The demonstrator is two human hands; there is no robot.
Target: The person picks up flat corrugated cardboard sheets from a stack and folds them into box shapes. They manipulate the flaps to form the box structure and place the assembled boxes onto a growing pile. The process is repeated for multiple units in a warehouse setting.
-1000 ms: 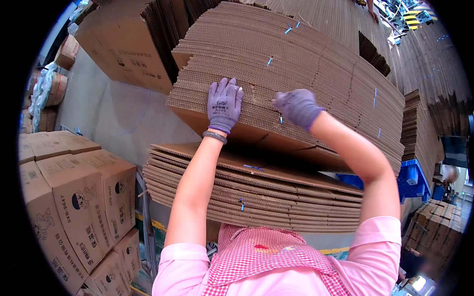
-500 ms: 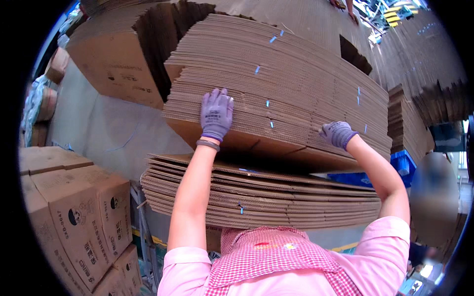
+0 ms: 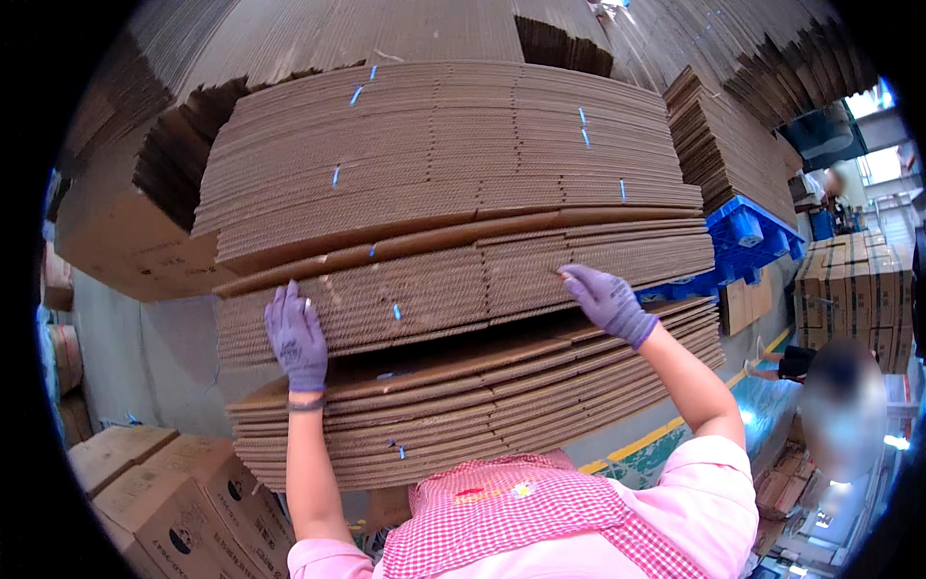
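Both my hands wear purple-grey gloves and touch a thick bundle of flat cardboard sheets [image 3: 434, 285], which leans toward me. My left hand [image 3: 296, 338] lies along the bundle's left part, fingers stretched toward its upper edge. My right hand [image 3: 610, 304] rests right of the bundle's middle, fingers outstretched and close together, a fingertip on the sheet edges. Behind the bundle stands a large stack of flat cardboard [image 3: 463, 125], with a narrow gap between them. A lower pile of flat cardboard [image 3: 540, 391] lies between the bundle and my body, with a dark gap above it.
Packed cartons [image 3: 183, 492] stand at lower left. A blue plastic pallet [image 3: 748, 230] shows at the right, under more cardboard stacks [image 3: 728, 145]. Farther right are a carton stack [image 3: 854, 289] and a blurred person [image 3: 844, 405]. A yellow floor line [image 3: 646, 439] runs at right.
The bundle has come away from the large stack and tipped toward me. Both hands have moved down with it, nearer my body. The view has shifted to the right.
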